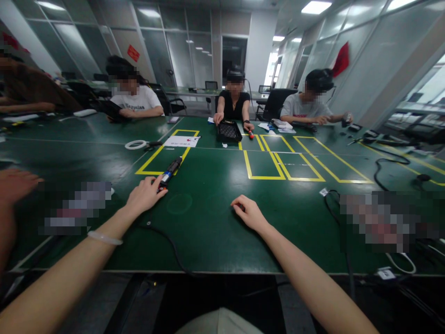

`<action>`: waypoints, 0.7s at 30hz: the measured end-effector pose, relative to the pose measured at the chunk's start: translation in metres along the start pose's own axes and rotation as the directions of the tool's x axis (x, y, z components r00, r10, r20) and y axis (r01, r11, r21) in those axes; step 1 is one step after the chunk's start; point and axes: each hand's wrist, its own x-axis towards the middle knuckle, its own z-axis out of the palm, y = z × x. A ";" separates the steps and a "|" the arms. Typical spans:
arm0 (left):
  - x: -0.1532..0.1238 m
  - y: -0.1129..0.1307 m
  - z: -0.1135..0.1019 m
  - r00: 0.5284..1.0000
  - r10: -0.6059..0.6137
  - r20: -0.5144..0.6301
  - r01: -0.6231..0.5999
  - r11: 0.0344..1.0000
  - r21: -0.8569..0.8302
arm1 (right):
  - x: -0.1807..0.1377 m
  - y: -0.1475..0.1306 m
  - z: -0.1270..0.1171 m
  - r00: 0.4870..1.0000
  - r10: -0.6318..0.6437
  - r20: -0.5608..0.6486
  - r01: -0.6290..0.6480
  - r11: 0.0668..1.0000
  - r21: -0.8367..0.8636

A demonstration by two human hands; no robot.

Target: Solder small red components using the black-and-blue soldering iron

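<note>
A smooth, whitish, seemingly translucent bangle (pixel 104 238) circles the left forearm (pixel 86 257). Pale grey-beige cloth (pixel 219 321) with a central seam shows at the near edge, possibly clothing.

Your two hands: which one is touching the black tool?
Your left hand, with the pale bracelet on its arm, touches the black tool; your right hand is apart from it.

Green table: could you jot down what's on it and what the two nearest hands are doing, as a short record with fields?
Surface: green table marked with yellow tape
Left hand: touching the near end of a dark tool; firmness of grip unclear
Left wrist: pale bracelet
Right hand: fingers curled, at the table, nothing visible in it
Beyond the tool: white paper
Across the table: person in black, one hand at a black tray
</note>
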 end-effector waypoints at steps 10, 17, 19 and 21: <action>0.031 -0.059 0.009 0.992 -0.126 -0.008 0.126 0.991 0.042 | 0.001 0.001 -0.001 1.000 0.008 0.017 -0.007 1.000 -0.025; 0.018 -0.038 0.006 0.986 -0.138 -0.097 0.150 0.981 0.124 | 0.001 0.001 -0.001 1.000 0.005 0.028 -0.004 0.999 -0.033; 0.018 -0.034 0.004 0.985 -0.149 -0.087 0.161 0.976 0.147 | 0.001 0.001 -0.001 1.000 0.001 0.029 0.000 0.999 -0.033; 0.018 -0.031 0.003 0.981 -0.168 -0.096 0.183 0.968 0.170 | 0.001 0.000 -0.001 1.000 -0.001 0.030 0.002 0.999 -0.034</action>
